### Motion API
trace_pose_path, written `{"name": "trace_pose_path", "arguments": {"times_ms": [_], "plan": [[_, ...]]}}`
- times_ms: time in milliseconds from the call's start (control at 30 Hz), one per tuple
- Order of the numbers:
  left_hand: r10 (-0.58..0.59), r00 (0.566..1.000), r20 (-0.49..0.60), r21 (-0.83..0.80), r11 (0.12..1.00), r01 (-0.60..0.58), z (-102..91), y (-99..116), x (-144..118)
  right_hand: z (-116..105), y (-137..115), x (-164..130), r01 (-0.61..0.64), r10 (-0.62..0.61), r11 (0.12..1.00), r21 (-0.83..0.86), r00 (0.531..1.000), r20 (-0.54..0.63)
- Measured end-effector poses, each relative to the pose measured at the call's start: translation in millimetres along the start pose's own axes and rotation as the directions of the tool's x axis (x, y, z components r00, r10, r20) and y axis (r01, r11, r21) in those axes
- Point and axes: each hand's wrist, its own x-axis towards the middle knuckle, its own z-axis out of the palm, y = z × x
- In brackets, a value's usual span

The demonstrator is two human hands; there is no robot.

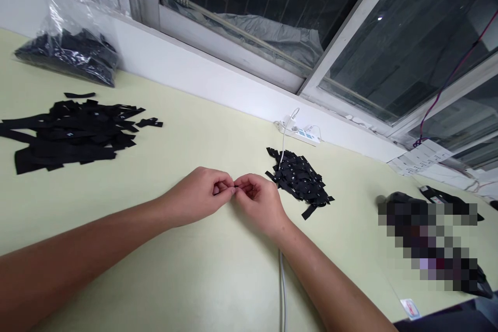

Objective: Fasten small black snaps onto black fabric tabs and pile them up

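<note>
Two bare hands meet fingertip to fingertip just above the middle of a pale yellow-green tabletop (218, 280). The left hand (202, 194) and the right hand (259, 202) each have their fingers (227, 188) curled inward and pinched together on one small black piece (234, 190), almost wholly hidden between the tips; what it is cannot be told.

Just beside the right hand, toward the far edge, lies a small heap of black tags (299, 179) with tiny white marks. A white cable (282, 280) runs from the near edge under the right wrist, over that heap, to a white power strip (301, 134) by the window sill.

Near the left edge sprawls a wider pile of black strips (70, 132), and behind it, in the far left corner, a clear plastic bag (66, 41) holds more.

For handling so small a piece, a light pinch with both thumbs close together would likely serve best, hands steadied low over the tabletop.
</note>
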Motion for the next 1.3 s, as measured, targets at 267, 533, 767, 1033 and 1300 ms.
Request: {"name": "trace_pose_path", "arguments": {"times_ms": [267, 533, 767, 1033, 1300], "plan": [[-0.038, 0.998, -0.045, -0.040, 0.999, 0.037, -1.3, 1, 3, -7, -5, 0, 0.026, -0.024, 0.995, -0.091, 0.999, 0.027], [-0.026, 0.999, -0.037, -0.090, 0.996, 0.023, -0.7, 2, 2, -11, -10, 0, 0.050, -0.032, 0.966, -0.255, 0.997, 0.074], [0.012, 0.991, -0.132, -0.055, 0.998, -0.020, -4.7, -6, 6, -15, -6, 2, -0.012, 0.023, 0.971, -0.238, 0.999, 0.044], [0.157, 0.968, -0.197, 0.158, 0.979, -0.127, -10.6, -13, 8, -18, -5, 2, -0.074, 0.089, 0.976, -0.207, 0.994, 0.064], [0.282, 0.951, -0.128, 0.213, 0.944, -0.251, -5.8, -9, 4, -17, -4, 1, 0.040, -0.018, 0.976, -0.213, 0.994, 0.108]]}}
